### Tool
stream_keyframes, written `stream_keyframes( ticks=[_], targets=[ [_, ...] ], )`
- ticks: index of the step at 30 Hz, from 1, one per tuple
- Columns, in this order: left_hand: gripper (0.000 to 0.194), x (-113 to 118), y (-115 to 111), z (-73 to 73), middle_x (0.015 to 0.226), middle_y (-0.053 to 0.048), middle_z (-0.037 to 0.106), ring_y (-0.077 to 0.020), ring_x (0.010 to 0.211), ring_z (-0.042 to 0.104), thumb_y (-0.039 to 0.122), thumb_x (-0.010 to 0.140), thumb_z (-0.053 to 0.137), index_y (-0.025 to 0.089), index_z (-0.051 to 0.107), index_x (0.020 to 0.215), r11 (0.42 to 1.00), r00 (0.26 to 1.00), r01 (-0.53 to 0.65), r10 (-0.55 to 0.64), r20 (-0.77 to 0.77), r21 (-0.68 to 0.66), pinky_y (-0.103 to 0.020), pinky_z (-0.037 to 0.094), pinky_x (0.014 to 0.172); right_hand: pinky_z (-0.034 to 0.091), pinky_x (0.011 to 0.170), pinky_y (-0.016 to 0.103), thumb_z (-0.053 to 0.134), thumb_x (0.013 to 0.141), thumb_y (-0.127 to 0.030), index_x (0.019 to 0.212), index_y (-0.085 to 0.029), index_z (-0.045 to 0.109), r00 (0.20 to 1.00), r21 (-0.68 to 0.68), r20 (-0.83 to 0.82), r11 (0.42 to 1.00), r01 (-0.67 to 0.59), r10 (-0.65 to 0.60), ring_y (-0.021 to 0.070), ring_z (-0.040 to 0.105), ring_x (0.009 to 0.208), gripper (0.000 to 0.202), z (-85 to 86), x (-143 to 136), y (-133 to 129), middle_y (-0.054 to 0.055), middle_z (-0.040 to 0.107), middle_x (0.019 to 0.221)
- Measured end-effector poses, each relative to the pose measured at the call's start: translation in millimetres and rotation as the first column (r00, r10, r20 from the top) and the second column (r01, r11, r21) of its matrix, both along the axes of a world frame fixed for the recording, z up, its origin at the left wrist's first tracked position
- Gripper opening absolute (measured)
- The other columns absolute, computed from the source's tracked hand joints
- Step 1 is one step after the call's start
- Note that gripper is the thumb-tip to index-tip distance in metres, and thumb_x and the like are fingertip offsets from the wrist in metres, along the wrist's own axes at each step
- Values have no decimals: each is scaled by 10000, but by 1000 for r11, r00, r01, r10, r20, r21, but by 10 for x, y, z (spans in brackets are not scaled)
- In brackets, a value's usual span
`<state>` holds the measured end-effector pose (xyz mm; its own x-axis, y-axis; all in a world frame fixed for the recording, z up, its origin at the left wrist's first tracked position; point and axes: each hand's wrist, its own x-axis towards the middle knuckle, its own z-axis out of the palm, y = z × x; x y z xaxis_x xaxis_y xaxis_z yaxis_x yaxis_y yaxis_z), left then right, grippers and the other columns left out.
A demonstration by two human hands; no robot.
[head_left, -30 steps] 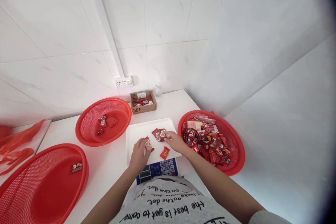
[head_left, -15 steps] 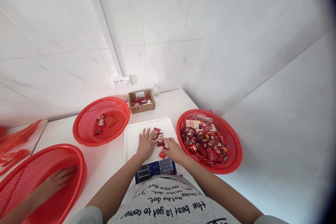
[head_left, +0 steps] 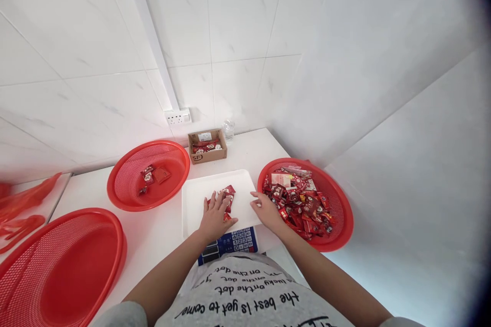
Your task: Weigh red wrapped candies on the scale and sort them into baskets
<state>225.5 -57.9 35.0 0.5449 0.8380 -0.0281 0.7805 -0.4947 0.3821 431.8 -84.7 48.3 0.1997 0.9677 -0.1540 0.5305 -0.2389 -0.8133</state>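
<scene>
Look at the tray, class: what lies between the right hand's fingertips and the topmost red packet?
Nothing: the head view shows only a bare stretch of white tray between the right hand and the topmost red packet.

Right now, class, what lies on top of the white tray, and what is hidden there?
Several red packets lie on the white tray, partly under the left hand. Whatever its palm and fingers cover cannot be seen, so the packets cannot be counted.
</scene>
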Motion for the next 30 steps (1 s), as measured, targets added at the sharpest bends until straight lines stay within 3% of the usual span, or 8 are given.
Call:
stream_keyframes(
  ticks=[6,10,14,16,19,24,27,30],
  targets=[
    [518,-28,4,-20,1494,-25,247,-323,1377,88,436,822,522,297,434,1313,992,991,123,-122,-46,19,-569,50,1081,361,991,357,424,790,-211,1157,-153,545,938,54,326,993,107,-119,217,474,1144,390,-135,638,-170,116,549,1200],
    [417,-90,111,25,1486,-2,267,-298,1380,98,384,839,520,335,495,1252,966,967,253,-250,-53,45,-543,47,1091,310,1018,357,408,803,-193,1215,-112,514,847,-95,531,990,106,-40,237,428,1193,433,-285,888,-315,151,504,1262],
    [515,-85,213,40,1505,-33,210,-295,1382,92,419,830,526,335,413,1326,947,948,314,-308,-83,67,-542,38,1089,160,1071,469,416,824,-219,1310,-162,433,742,-248,665,962,115,83,273,264,1319,490,-366,910,-357,116,372,1413],
    [583,-50,257,20,1501,-61,215,-293,1380,115,465,829,507,304,354,1368,947,945,314,-306,-118,62,-537,69,1088,92,1072,510,447,814,-232,1322,-197,420,729,-306,669,948,89,148,287,216,1341,510,-372,875,-351,95,330,1445],
    [580,-8,307,-35,1480,-69,272,-291,1366,180,504,847,448,277,357,1372,958,953,273,-256,-162,88,-532,120,1083,77,1069,496,504,768,-193,1267,-186,486,776,-310,597,951,-10,202,310,218,1333,499,-359,846,-354,101,411,1392],
    [544,-58,306,-102,1465,-76,308,-314,1341,244,493,862,412,247,410,1348,974,982,132,-103,-159,184,-537,157,1074,370,875,320,494,777,-181,1014,-197,629,857,-321,473,946,-49,205,224,551,1022,273,-340,945,-457,84,623,1093],
    [544,-114,234,-80,1453,-94,329,-323,1337,250,489,857,420,232,427,1337,980,990,73,-50,-129,185,-544,157,1073,409,716,260,522,753,-173,865,-187,647,889,-330,420,943,-38,182,181,604,820,169,-325,1044,-525,62,657,951],
    [538,-166,120,-34,1458,-98,317,-315,1353,209,472,862,415,225,418,1340,983,999,9,0,-52,185,-538,175,1071,409,692,254,514,754,-174,835,-173,638,913,-281,390,960,-8,122,179,603,781,148,-271,1132,-535,59,668,874]
  ],
)
